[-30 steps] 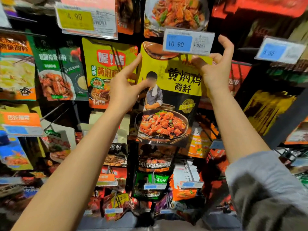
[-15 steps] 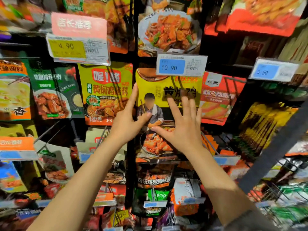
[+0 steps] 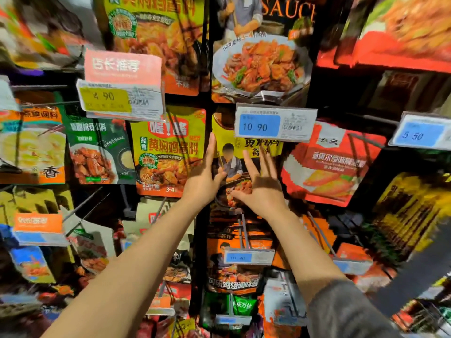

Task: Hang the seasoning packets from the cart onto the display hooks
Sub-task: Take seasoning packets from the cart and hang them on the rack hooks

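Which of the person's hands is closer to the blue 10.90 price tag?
Right. The right hand has its fingertips just under the blue 10.90 price tag; the left hand is lower and off to the tag's left.

There is only the one view, worn on the person's head, facing straight into the hanging display from close up and tilted slightly upward. Its wide lens bows the rows of packets outward at the edges. Both forearms reach in from the bottom toward the blue 10.90 price tag [image 3: 275,124] near mid-frame.
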`<state>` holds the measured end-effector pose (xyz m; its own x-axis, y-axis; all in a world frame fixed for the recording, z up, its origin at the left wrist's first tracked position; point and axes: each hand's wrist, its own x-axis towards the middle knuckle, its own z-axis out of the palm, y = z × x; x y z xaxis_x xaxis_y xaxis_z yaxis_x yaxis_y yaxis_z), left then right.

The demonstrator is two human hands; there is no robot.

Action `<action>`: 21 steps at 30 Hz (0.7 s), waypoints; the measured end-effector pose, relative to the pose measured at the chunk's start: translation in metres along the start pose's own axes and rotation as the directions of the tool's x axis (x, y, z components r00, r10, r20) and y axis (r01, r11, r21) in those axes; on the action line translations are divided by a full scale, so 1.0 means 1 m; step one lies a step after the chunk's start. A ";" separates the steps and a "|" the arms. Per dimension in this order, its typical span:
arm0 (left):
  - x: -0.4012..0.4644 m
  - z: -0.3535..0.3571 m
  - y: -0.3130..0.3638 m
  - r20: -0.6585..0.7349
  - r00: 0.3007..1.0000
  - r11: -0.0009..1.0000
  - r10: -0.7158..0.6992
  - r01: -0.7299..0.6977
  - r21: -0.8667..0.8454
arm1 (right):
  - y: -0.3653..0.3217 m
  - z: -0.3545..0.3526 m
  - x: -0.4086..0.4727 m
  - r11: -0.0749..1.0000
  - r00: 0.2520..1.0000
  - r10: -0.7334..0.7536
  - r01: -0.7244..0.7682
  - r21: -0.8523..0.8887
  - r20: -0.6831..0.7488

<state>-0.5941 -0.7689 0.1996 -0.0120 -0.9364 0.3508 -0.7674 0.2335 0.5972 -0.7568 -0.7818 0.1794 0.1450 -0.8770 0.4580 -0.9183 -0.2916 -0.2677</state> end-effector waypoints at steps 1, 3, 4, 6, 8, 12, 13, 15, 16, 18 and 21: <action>0.002 0.002 -0.002 -0.005 1.000 1.000 0.009 -0.009 0.017 | 0.000 0.000 0.002 1.000 1.000 0.009 -0.009 0.014 0.027; 0.002 0.003 -0.008 0.002 0.997 0.997 0.083 -0.083 0.002 | 0.000 -0.001 0.004 0.998 0.991 0.044 -0.049 0.037 0.126; 0.002 0.004 -0.013 0.011 0.995 0.994 0.103 -0.103 -0.028 | 0.000 -0.002 0.003 0.996 0.982 0.064 -0.073 0.048 0.176; -0.006 0.000 -0.023 0.046 0.997 0.995 0.063 -0.059 -0.076 | -0.006 -0.004 -0.002 0.992 0.970 0.081 -0.101 0.075 0.228; -0.019 -0.009 -0.033 0.059 0.998 0.997 0.003 0.002 -0.080 | -0.021 -0.007 -0.010 0.990 0.971 0.047 -0.077 0.120 0.235; -0.069 -0.045 -0.063 -0.057 0.997 0.963 -0.045 0.028 -0.266 | -0.075 -0.014 -0.031 0.960 0.969 -0.113 0.048 0.277 0.221; -0.086 -0.057 -0.075 -0.083 0.994 0.953 -0.068 0.040 -0.301 | -0.093 -0.014 -0.037 0.949 0.962 -0.160 0.088 0.303 0.223; -0.125 -0.081 -0.104 -0.129 0.981 0.933 -0.145 0.092 -0.349 | -0.133 -0.010 -0.050 0.914 0.936 -0.258 0.155 0.375 0.240; -0.146 -0.094 -0.120 -0.157 0.968 0.920 -0.197 0.127 -0.372 | -0.155 -0.006 -0.057 0.891 0.918 -0.304 0.179 0.417 0.256; -0.192 -0.123 -0.151 -0.236 0.926 0.898 -0.296 0.185 -0.399 | -0.202 0.007 -0.070 0.849 0.863 -0.392 0.206 0.486 0.318; -0.263 -0.164 -0.193 -0.361 0.814 0.856 -0.455 0.287 -0.431 | -0.278 0.036 -0.093 0.796 0.744 -0.517 0.236 0.557 0.424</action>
<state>-0.3381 -0.5246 0.1105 0.5707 -0.7739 0.2746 -0.3838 0.0442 0.9224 -0.5014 -0.6325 0.1805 0.7384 -0.6637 0.1198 -0.4919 -0.6516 -0.5774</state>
